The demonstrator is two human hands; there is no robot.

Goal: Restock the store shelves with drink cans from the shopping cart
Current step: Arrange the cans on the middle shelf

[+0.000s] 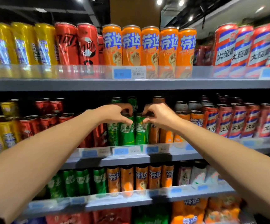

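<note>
Reaching out to the middle shelf (131,160), both arms stretched forward. Left hand (114,114) curled over the top of one green can (127,131), fingers bent round its rim and thumb pressed on its side. Right hand (159,115) curled the same way over the top of a second green can (141,130), fingers on the rim, thumb at the side. Both green cans standing upright at the front edge of the middle shelf, touching each other, just above the blue price tags (121,151). More green cans (131,101) further back on the same shelf, behind the hands. Red cans (48,122) on the middle shelf to the left of the held pair, yellow cans (6,130) further left. Orange cans (166,135) on the middle shelf just to the right of the held pair, then red, white and blue striped cans (237,122) further right. Above the middle shelf, a row of tall orange cans (149,46). Below the middle shelf, another row of green cans (82,181) and orange cans (141,177), a bit blurry.
</note>
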